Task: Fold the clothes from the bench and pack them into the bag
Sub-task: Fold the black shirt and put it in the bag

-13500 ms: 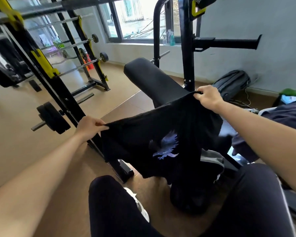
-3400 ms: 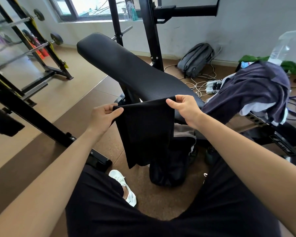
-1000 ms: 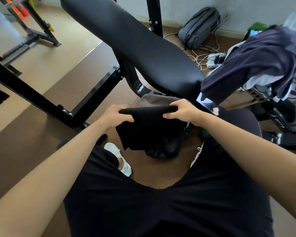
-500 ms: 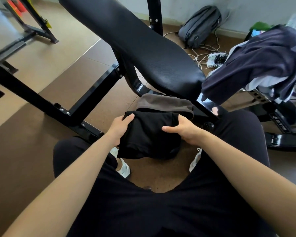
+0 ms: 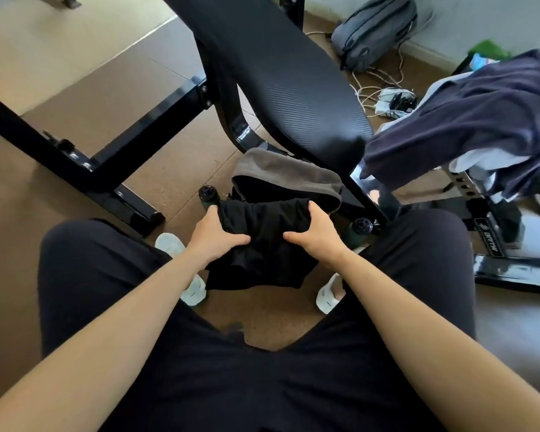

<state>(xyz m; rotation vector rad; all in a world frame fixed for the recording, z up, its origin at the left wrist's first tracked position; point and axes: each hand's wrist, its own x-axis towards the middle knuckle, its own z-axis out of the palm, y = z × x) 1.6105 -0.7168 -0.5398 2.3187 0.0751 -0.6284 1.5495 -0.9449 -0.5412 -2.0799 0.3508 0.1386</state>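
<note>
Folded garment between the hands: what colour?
The folded garment is plain black, no print showing; clearest in the head view.

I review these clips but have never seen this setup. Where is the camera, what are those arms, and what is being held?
No machine here: one camera worn on a person's head looks down at their two bare hands. The left grip and right grip each hold one side of a folded black garment, held low. Just beyond it lies a grey garment, under the end of the black bench pad. More dark blue clothes are heaped at right. A grey backpack lies by the wall.
</note>
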